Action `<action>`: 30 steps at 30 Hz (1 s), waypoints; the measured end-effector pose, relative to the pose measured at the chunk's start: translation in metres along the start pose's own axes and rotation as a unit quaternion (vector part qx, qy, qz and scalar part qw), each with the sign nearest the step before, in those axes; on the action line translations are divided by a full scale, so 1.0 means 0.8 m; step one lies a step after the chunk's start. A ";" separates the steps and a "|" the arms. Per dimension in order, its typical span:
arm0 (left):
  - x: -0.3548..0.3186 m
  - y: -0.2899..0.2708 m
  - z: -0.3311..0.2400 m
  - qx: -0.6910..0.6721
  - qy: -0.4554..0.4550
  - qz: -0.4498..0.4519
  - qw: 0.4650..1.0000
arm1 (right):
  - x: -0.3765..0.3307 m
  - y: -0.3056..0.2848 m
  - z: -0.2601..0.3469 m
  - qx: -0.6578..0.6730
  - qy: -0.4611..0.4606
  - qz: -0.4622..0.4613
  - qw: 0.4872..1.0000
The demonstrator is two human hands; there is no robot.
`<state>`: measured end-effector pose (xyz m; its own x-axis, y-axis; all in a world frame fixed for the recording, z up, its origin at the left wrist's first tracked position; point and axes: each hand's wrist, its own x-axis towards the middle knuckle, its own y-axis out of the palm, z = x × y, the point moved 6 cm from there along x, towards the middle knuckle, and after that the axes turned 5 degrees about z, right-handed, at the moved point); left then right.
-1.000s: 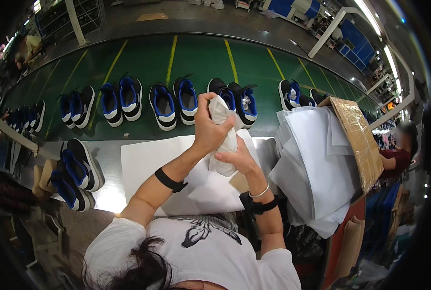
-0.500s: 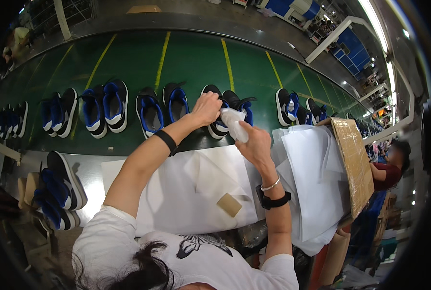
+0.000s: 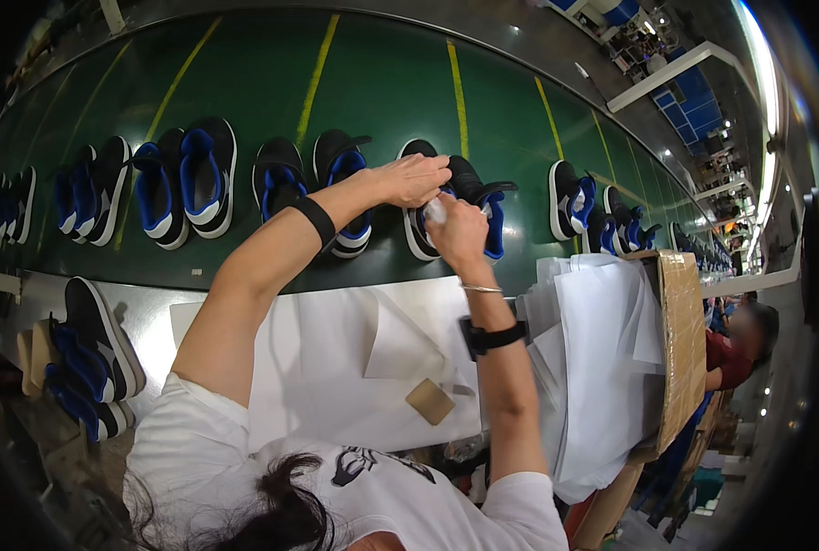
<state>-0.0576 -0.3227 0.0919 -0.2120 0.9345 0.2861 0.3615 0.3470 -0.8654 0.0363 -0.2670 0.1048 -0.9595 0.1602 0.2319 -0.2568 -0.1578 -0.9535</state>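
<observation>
Paper wad at the mouth of a shoe, right hand on it

My right hand [image 3: 460, 225] grasps a crumpled white paper wad [image 3: 436, 211], fingers closed round it, at the mouth of the left-hand shoe [image 3: 418, 147] of a pair on the green belt [image 3: 271, 55]. How much of the wad sits inside the shoe I cannot tell; my hand covers that part. My left hand [image 3: 417, 179] lies across the upper of the same shoe, fingers extended and close together, pointing right. Whether the fingertips pinch anything there, cannot tell. The right-hand shoe [image 3: 472, 179] of the pair stands just beside, blue lining showing, strap sticking out to the right.

Surroundings: more black, white-soled pairs in a row along the belt, toes away from me, yellow lines across the surface. Nearer me, flat white sheets [image 3: 308, 386] on the metal table [image 3: 161, 317], a small tan piece [image 3: 429, 401] on top of them. Right of my forearm, a thick stack of white paper [image 3: 611, 367] against a taped cardboard box [image 3: 683, 349]. Far left, two loose shoes [image 3: 101, 340] beside tan blocks [image 3: 37, 354]. Beyond the box, a co-worker in dark red.
</observation>
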 end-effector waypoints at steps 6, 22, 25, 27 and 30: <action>-0.001 0.008 -0.008 0.009 0.020 0.017 1.000 | 0.001 0.032 -0.009 -0.040 -0.025 0.046 0.998; 0.007 0.015 -0.005 0.023 -0.054 -0.016 0.998 | 0.016 0.066 -0.042 0.082 -0.051 0.164 0.982; -0.010 0.015 0.005 0.000 -0.098 -0.020 0.995 | -0.041 0.010 0.011 0.082 -0.160 0.142 0.973; -0.001 0.015 -0.004 0.001 -0.095 -0.001 0.995 | -0.059 0.004 0.012 0.007 -0.200 0.166 0.966; 0.011 0.023 0.000 0.016 -0.084 0.021 0.996 | -0.019 0.048 -0.005 -0.047 -0.147 0.219 0.963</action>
<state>-0.0527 -0.3081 0.0789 -0.3465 0.9208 0.1791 0.3441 0.3024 -0.8889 0.0417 -0.2720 0.0636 -0.9683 -0.1866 -0.1664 0.1796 -0.0562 -0.9821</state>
